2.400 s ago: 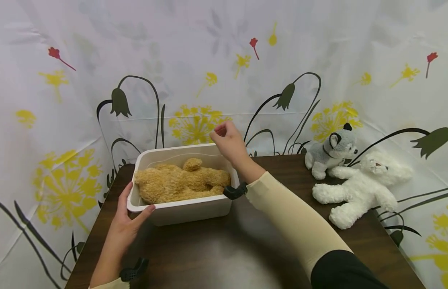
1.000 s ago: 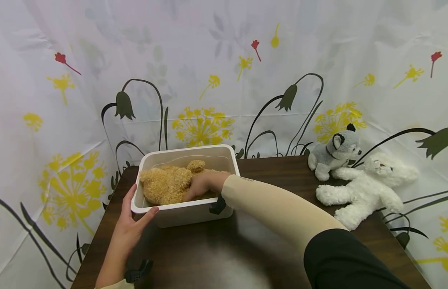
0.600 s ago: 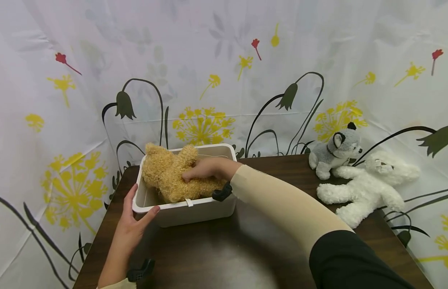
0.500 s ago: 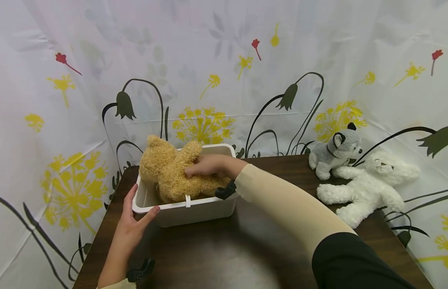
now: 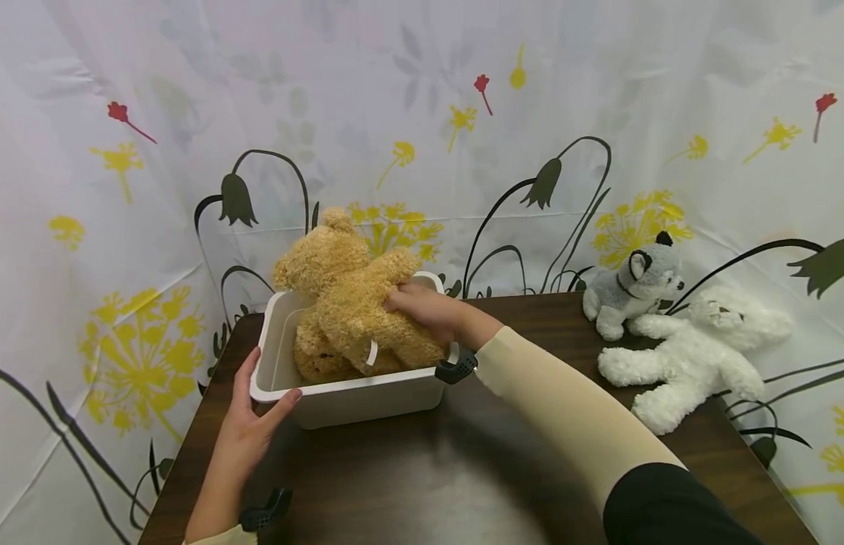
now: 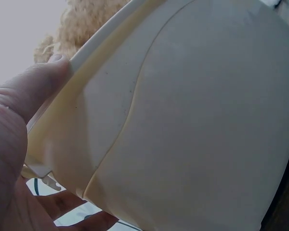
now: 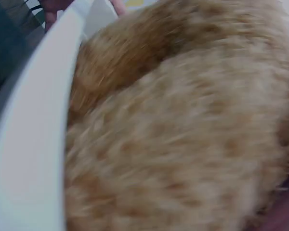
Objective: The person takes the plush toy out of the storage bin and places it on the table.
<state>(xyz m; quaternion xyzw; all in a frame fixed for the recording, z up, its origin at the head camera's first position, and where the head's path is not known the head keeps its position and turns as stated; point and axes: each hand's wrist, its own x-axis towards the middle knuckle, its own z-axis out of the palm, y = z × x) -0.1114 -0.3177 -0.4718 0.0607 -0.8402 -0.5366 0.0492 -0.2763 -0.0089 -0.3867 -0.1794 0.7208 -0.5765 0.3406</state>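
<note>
A tan teddy bear [image 5: 356, 295] with a white tag leans up out of a white plastic bin [image 5: 367, 403], head above the rim. My right hand [image 5: 435, 308] grips its body; the fingers are hidden behind the fur. Lower in the bin shows more brown plush [image 5: 317, 354] with dark spots, apparently a second toy. My left hand [image 5: 247, 428] holds the bin's near left corner. In the left wrist view its thumb [image 6: 41, 82] lies at the rim and the other fingers reach round the outer wall. Blurred tan fur [image 7: 183, 130] fills most of the right wrist view, beside the bin's edge.
On the right of the dark wooden table [image 5: 422, 484] sits a grey husky plush [image 5: 626, 288]. A white plush bear [image 5: 694, 352] lies in front of it. A flower-print curtain [image 5: 422, 136] hangs behind and along both sides.
My right hand has gone into the bin, taken hold of the tan bear and raised it, head first, tilting it up. The brown plush beneath has come into view. My left hand stays at the corner.
</note>
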